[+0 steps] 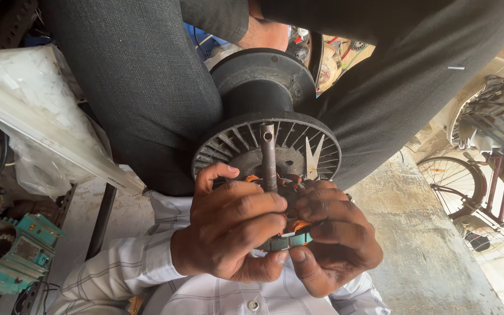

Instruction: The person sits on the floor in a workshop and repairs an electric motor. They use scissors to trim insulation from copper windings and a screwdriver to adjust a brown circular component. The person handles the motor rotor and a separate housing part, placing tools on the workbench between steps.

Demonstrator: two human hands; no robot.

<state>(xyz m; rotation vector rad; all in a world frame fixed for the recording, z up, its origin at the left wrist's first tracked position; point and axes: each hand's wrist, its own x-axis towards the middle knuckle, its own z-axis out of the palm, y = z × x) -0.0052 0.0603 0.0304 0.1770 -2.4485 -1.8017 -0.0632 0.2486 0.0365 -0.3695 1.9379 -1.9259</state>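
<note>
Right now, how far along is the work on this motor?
Done: the stator stands on its shaft, orange windings exposed. In hand: left hand and right hand grip it, the right holding scissors. Left: cannot tell; the hands hide the windings.

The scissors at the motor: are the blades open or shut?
Open. The scissors, held in the right hand, show two blade tips spread in a narrow V beside the shaft of the motor stator.

The left hand point(228, 227) curls inward, fingers bent and thumb tucked beneath, closed in a grip. The right hand point(336, 239) mirrors it, fingers folded, knuckles nearly touching the left's, both wrists close together.
</note>
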